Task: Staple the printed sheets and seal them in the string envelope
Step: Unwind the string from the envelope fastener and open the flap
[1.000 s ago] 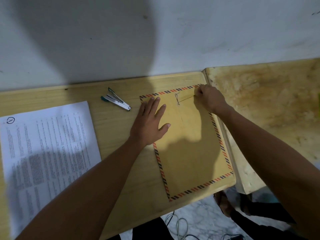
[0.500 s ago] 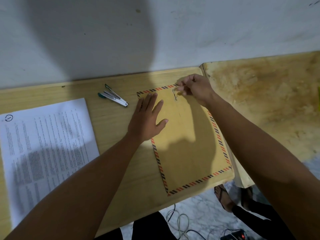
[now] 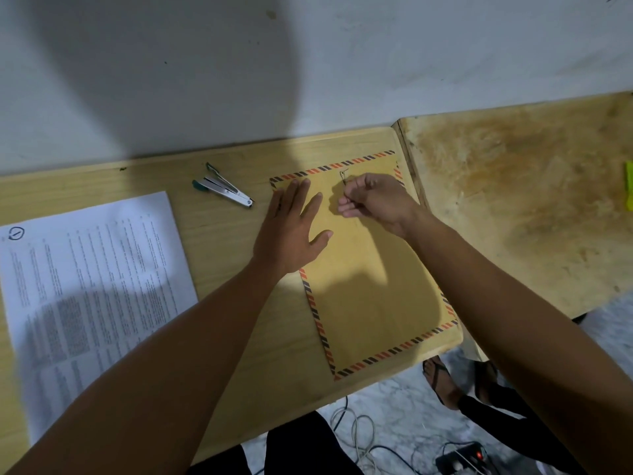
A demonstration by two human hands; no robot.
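- A brown string envelope (image 3: 370,269) with a striped red-and-black border lies flat on the pale wooden table (image 3: 239,337); every place below is given from this envelope.
- Your left hand (image 3: 291,231) rests palm down on the envelope's upper left part, fingers straight and spread apart, pressing it to the table.
- Your right hand (image 3: 373,204) hovers over the envelope's top edge, fingers curled, thumb and forefinger pinching the thin closure string (image 3: 343,178).
- The string runs from your pinch up to a small fastener near the middle of the top edge; whether it is wound round the fastener cannot be told.
- A metal stapler (image 3: 222,192) with a green end lies on the table just left of the envelope's top left corner, apart from your left hand.
- The printed sheets (image 3: 92,289) lie flat well to the left of the envelope, outside it, partly under your left forearm.
- A second, stained wooden surface (image 3: 513,200) butts against the table on the envelope's right.
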